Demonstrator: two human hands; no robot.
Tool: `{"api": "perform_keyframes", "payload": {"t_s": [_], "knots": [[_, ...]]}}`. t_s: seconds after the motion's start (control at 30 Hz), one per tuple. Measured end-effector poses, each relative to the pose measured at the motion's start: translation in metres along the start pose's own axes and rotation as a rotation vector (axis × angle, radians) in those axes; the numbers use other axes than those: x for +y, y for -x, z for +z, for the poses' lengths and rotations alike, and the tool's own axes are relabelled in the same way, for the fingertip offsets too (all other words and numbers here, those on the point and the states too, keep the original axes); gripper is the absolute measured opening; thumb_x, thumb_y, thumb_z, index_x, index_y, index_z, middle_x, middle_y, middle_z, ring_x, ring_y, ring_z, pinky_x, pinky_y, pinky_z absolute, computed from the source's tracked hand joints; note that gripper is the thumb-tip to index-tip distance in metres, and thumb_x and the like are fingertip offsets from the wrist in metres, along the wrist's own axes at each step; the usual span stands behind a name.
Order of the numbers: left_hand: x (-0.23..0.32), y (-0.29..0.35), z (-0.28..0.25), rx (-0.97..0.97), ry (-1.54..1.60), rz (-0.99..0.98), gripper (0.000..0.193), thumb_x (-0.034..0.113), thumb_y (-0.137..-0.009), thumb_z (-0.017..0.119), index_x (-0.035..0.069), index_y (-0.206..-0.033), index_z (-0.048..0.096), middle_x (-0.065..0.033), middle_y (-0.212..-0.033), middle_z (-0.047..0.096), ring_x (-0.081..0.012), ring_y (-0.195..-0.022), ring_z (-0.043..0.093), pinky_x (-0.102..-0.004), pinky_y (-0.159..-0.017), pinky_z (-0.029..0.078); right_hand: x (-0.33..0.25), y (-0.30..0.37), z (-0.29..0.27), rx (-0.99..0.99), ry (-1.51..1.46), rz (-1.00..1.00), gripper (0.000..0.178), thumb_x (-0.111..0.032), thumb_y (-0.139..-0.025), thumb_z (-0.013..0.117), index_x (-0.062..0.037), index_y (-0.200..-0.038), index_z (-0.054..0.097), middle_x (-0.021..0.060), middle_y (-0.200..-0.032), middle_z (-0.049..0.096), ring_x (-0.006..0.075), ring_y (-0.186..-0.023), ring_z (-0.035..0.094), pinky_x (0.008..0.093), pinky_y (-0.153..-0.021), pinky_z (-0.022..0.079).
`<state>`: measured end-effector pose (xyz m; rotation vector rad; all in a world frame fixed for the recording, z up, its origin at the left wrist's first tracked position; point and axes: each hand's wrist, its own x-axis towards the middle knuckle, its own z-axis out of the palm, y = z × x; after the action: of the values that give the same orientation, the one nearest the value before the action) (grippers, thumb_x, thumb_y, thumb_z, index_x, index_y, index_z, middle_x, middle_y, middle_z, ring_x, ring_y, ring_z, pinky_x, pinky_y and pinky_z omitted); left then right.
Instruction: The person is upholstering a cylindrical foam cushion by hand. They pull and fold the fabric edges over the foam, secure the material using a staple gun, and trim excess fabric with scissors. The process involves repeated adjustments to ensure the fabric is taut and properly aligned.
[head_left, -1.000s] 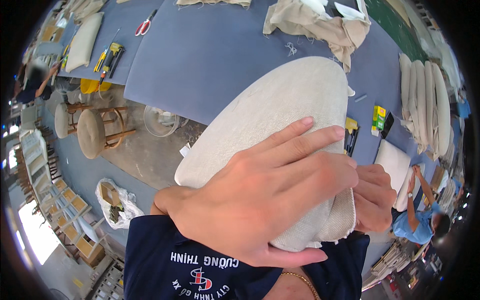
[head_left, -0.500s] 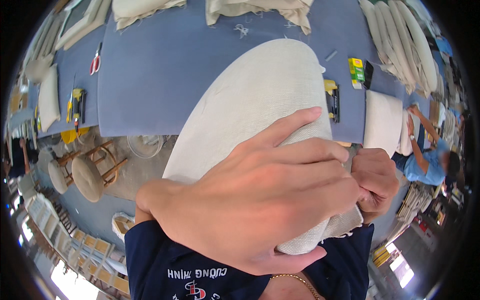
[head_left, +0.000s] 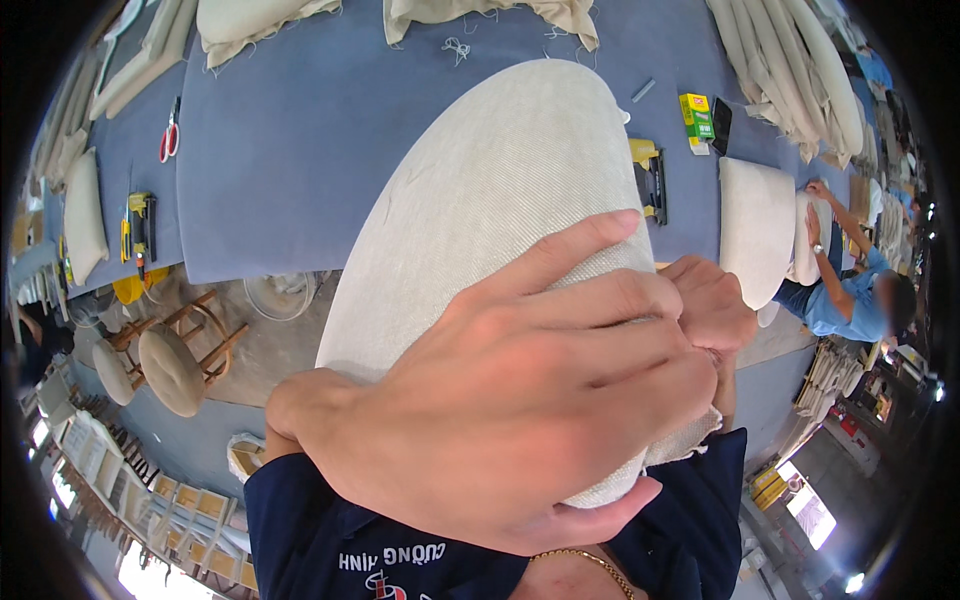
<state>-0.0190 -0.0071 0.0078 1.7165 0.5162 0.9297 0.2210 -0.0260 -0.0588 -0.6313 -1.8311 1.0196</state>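
A padded seat cushion (head_left: 490, 170) covered in off-white woven fabric stands up in front of my chest, its rounded end pointing away. My left hand (head_left: 520, 390) lies across its face, with the fingers curled over the right edge and the thumb low by the near end. Just beyond those fingers, at the same edge, my right hand (head_left: 712, 305) is closed in a fist. It seems to grip the cover fabric there, though the pinch itself is hidden. A frayed flap of the fabric (head_left: 685, 440) sticks out below my left fingers.
On the blue table (head_left: 270, 160) lie red-handled scissors (head_left: 170, 138), yellow-black staple guns (head_left: 138, 230) (head_left: 648, 180), a yellow-green box (head_left: 697, 122) and stacked cushions (head_left: 790, 80). A co-worker (head_left: 850, 295) in blue handles a cushion at right. Stools (head_left: 170, 370) stand at left.
My right fist has moved up and left along the cushion edge, closer to my left fingers. The left hand keeps its hold. The whole view has shifted slightly.
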Motion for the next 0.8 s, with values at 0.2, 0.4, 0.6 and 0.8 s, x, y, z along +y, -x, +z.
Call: {"api": "perform_keyframes", "payload": {"t_s": [0.2, 0.4, 0.6, 0.8], "knots": [[0.001, 0.001, -0.001, 0.012, -0.001, 0.002, 0.036, 0.013, -0.058, 0.088, 0.009, -0.085, 0.065, -0.0070, -0.099, 0.072, -0.0335, -0.105, 0.068, -0.0587, -0.108, 0.041, -0.002, -0.002, -0.005, -0.008, 0.169, -0.041, 0.049, -0.042, -0.096, 0.069, -0.0050, -0.065, 0.066, 0.0009, -0.053, 0.048, 0.0202, -0.042, 0.047, 0.0333, -0.042, 0.030], [-0.004, 0.002, 0.003, 0.034, -0.025, 0.118, 0.046, 0.016, -0.069, 0.080, 0.004, -0.111, 0.064, -0.0036, -0.092, 0.064, -0.0273, -0.096, 0.064, -0.0489, -0.106, 0.041, -0.004, 0.011, -0.011, 0.096, 0.187, -0.076, 0.051, -0.039, -0.098, 0.069, -0.0020, -0.063, 0.063, 0.0004, -0.050, 0.044, 0.0173, -0.038, 0.040, 0.0326, -0.040, 0.025], [0.002, -0.005, -0.008, -0.067, -0.010, 0.017, 0.035, 0.014, -0.067, 0.085, 0.009, -0.093, 0.061, -0.0043, -0.100, 0.067, -0.0299, -0.104, 0.065, -0.0586, -0.110, 0.041, 0.024, 0.018, -0.019, 0.099, 0.167, -0.279, 0.052, -0.035, -0.101, 0.067, 0.0019, -0.065, 0.062, 0.0008, -0.049, 0.041, 0.0151, -0.037, 0.038, 0.0315, -0.039, 0.026], [0.005, -0.009, -0.017, -0.045, -0.030, 0.022, 0.037, 0.014, -0.066, 0.085, 0.010, -0.094, 0.060, -0.0038, -0.103, 0.068, -0.0298, -0.107, 0.066, -0.0591, -0.112, 0.039, 0.023, -0.009, -0.012, 0.112, 0.276, -0.320, 0.049, -0.033, -0.099, 0.070, 0.0025, -0.066, 0.062, 0.0012, -0.051, 0.042, 0.0157, -0.040, 0.038, 0.0304, -0.040, 0.026]]}}
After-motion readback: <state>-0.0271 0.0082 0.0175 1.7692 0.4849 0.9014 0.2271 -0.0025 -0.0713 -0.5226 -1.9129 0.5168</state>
